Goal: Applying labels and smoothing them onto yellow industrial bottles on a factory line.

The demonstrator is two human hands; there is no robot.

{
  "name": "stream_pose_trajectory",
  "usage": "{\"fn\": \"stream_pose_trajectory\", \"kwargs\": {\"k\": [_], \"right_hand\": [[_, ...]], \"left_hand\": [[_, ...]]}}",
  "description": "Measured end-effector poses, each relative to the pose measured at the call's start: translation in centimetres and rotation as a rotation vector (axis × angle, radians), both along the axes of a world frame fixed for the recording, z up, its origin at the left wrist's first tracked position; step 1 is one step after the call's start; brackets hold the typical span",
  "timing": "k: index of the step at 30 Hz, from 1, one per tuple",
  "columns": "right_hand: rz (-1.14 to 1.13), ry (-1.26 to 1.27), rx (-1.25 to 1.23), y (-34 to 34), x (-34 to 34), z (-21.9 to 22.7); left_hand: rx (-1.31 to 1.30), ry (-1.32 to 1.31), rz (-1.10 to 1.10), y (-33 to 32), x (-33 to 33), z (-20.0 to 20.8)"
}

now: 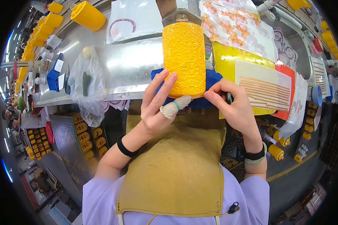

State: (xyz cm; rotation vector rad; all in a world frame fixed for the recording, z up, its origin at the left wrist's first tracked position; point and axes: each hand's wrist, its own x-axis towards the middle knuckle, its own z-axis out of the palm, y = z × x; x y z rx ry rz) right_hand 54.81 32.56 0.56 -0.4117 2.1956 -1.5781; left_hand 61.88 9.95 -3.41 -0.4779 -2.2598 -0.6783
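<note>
A yellow embossed bottle [184,56] lies with its clear neck away from me and its base toward me, over a blue cloth [214,77]. My left hand [156,107] has its fingers stretched and apart at the bottle's left side. Its thumb, in a white cloth finger cover [175,106] with a green band, presses along the base edge. A thin orange-gold line runs along that edge. My right hand [233,103] pinches thumb and forefinger together by the base's right corner; what lies between them is hidden. A small dark green thing shows at its curled fingers.
Gold strips [264,92] lie on a sheet at the right, over a yellow board [225,56] and a red sheet. Decal sheets [233,22] are spread behind. A plastic bag [88,82] hangs over the left edge. Another yellow bottle [88,16] stands at the far left.
</note>
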Motion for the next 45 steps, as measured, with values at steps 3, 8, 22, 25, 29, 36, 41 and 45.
{"fn": "stream_pose_trajectory", "kwargs": {"k": [3, 8, 22, 25, 29, 36, 41, 45], "right_hand": [[-0.003, 0.006, 0.006, -0.2, 0.1, 0.0], [0.009, 0.019, -0.013, -0.5, 0.3, 0.3], [-0.015, 0.004, 0.006, -0.3, 0.4, 0.1], [-0.016, 0.009, -0.002, -0.5, 0.5, 0.4], [-0.019, -0.025, -0.002, -0.5, 0.5, 0.6], [0.000, 0.099, -0.020, 0.2, 0.6, -0.8], [-0.027, -0.006, -0.010, 0.3, 1.0, -1.1], [0.040, 0.006, 0.034, 0.2, 0.1, -1.8]], "left_hand": [[0.069, -0.015, -0.071, -0.1, -0.7, -0.1], [0.412, -0.123, -0.066, -0.1, -0.2, -1.0], [0.248, -0.045, -0.113, -0.3, -0.5, -0.8], [0.512, -0.113, -0.066, 0.1, -0.1, -1.6], [0.338, -0.083, -0.021, -0.3, 0.4, -1.6], [0.102, 0.005, 0.041, -0.2, 0.6, -1.1], [0.173, 0.026, -0.216, -0.8, 0.0, -2.0], [0.276, 0.167, -0.182, -0.4, -0.5, -2.2]]}}
